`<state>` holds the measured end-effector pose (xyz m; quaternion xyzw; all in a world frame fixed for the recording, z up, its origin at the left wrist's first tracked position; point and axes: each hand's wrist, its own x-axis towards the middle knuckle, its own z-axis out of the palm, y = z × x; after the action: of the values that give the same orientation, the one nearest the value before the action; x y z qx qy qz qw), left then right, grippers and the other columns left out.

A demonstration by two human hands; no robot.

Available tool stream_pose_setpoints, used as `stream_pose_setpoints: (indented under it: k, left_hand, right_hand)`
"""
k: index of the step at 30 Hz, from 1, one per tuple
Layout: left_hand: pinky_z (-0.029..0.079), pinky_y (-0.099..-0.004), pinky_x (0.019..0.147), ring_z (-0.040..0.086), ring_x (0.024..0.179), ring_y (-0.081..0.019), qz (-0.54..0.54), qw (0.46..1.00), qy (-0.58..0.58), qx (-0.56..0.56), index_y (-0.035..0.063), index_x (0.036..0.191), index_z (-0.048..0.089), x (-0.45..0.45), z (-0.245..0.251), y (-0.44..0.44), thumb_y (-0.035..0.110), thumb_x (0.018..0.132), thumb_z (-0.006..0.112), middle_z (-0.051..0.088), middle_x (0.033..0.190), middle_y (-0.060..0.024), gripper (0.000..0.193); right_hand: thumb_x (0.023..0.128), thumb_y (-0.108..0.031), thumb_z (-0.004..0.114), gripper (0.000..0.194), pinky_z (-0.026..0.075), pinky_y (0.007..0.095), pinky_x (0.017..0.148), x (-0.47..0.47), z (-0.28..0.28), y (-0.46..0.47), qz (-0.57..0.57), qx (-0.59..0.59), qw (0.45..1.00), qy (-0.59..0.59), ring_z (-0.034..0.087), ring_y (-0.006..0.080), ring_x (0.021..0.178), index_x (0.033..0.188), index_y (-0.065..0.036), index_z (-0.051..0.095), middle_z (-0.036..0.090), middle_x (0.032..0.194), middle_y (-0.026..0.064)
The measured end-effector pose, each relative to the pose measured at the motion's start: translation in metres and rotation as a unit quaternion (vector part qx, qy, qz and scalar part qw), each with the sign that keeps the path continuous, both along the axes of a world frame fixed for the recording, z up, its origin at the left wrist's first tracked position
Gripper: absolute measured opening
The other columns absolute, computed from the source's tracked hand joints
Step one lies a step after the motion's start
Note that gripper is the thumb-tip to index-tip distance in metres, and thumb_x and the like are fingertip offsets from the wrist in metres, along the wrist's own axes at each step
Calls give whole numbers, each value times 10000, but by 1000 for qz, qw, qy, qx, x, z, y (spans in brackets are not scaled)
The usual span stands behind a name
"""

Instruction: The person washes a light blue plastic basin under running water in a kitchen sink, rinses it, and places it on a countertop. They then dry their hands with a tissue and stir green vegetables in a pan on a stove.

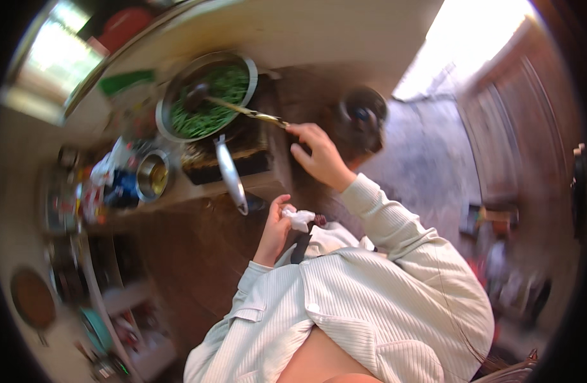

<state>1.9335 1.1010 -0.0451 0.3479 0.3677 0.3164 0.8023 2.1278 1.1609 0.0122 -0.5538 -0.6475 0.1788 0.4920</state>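
My right hand touches the end of a long light-coloured handle of a ladle, fingers curled at its tip. The ladle's dark head rests among chopped green vegetables in a wide metal wok. The wok's long metal handle points towards me, and neither hand touches it. Below and left of my right hand, my left hand holds a crumpled white tissue in front of my body. The wok sits on a dark, worn stove top.
A metal bowl with yellowish content stands left of the wok, beside plastic bags and bottles. A dark round pot is at the right. Shelves stand at the lower left, a wooden door at the right.
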Motion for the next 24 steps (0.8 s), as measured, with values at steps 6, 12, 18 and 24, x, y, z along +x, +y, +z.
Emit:
stream_pose_setpoints:
  k: [6, 12, 18, 24]
  left_hand:
    - [448, -234, 775, 524, 904, -113, -292, 954, 24, 65, 30, 1134, 431, 34, -7, -39, 44, 824, 551, 519, 998, -54, 333]
    - [472, -209, 597, 558, 750, -91, -475, 824, 63, 303, 4, 998, 544, 86, 1, -102, 76, 783, 629, 537, 944, -43, 242]
    - [471, -232, 643, 565, 739, -125, -587, 737, 7, 336, 23, 1030, 542, 141, 2, -138, 42, 754, 633, 502, 940, -52, 291]
    - [427, -195, 592, 529, 634, -67, -645, 738, 34, 196, 12, 1022, 520, 191, 4, -207, 20, 784, 590, 555, 666, -3, 249]
  right_hand:
    - [874, -237, 531, 360, 450, 268, 768, -27, -71, -199, -81, -322, 834, 441, 544, 132, 878, 1148, -5, 505, 581, 974, 79]
    - [880, -253, 519, 338, 453, 238, 715, -43, -36, -313, -261, -268, 751, 544, 547, 113, 837, 1125, -20, 527, 582, 981, 55]
    - [891, -257, 504, 349, 427, 237, 749, -32, -64, -366, -315, -143, 728, 592, 513, 97, 888, 1110, 14, 511, 563, 985, 40]
    - [936, -186, 338, 205, 393, 226, 614, 18, -88, -435, -467, -146, 667, 562, 462, 73, 710, 946, -63, 501, 515, 805, 18]
